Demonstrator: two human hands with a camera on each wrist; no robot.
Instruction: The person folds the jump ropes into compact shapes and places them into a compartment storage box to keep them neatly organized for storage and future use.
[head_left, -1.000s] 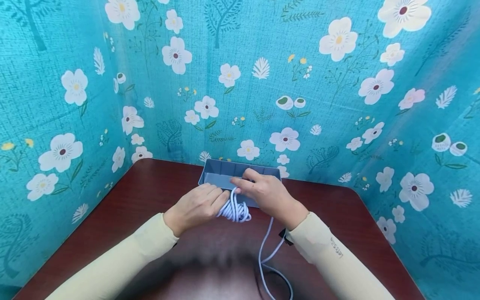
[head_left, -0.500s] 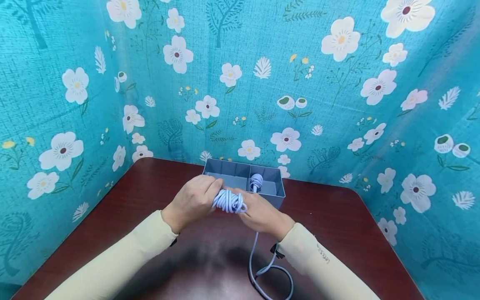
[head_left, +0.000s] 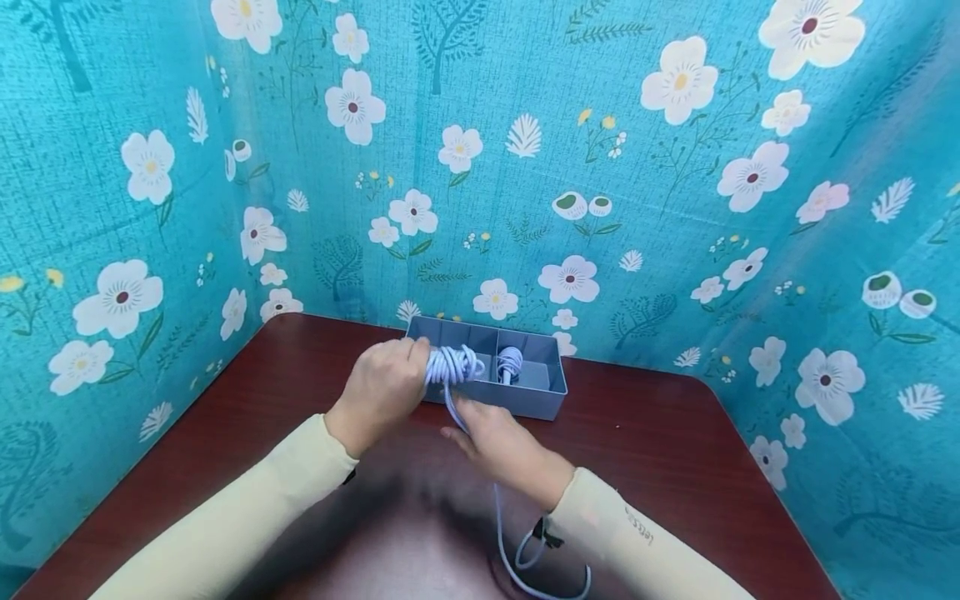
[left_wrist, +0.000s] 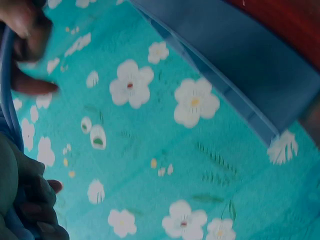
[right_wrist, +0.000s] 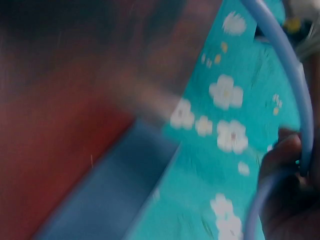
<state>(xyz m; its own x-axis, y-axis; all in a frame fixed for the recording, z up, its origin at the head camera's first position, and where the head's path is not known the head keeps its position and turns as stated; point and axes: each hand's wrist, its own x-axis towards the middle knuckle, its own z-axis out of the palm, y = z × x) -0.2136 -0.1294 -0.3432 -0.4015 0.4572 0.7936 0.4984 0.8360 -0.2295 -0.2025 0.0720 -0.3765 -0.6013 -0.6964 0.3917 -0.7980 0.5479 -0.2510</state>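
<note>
My left hand point(head_left: 386, 379) grips one end of a bundle of wound light-blue cord point(head_left: 453, 365), held up in front of the tray. Its turns stick out past the thumb side. From the bundle a strand runs down to my right hand point(head_left: 510, 446), just below and to the right, which holds it between thumb and fingers. In the left wrist view the cord point(left_wrist: 7, 85) passes along the left edge between both hands. The right wrist view shows the cord point(right_wrist: 287, 55) arcing close to the lens. Below the right hand hangs a loose tail point(head_left: 501, 533).
A grey-blue divided tray point(head_left: 543, 406) stands at the back of the dark red table point(head_left: 637, 500). A smaller wound lavender bundle point(head_left: 510, 360) sits in its right compartment. A flowered turquoise curtain point(head_left: 480, 167) surrounds the table's back and sides.
The left hand has lifted the bundle up and away, over the tray's front. My right hand moved from above the bundle to below it, drawing the strand round; the tray's right compartment came into view.
</note>
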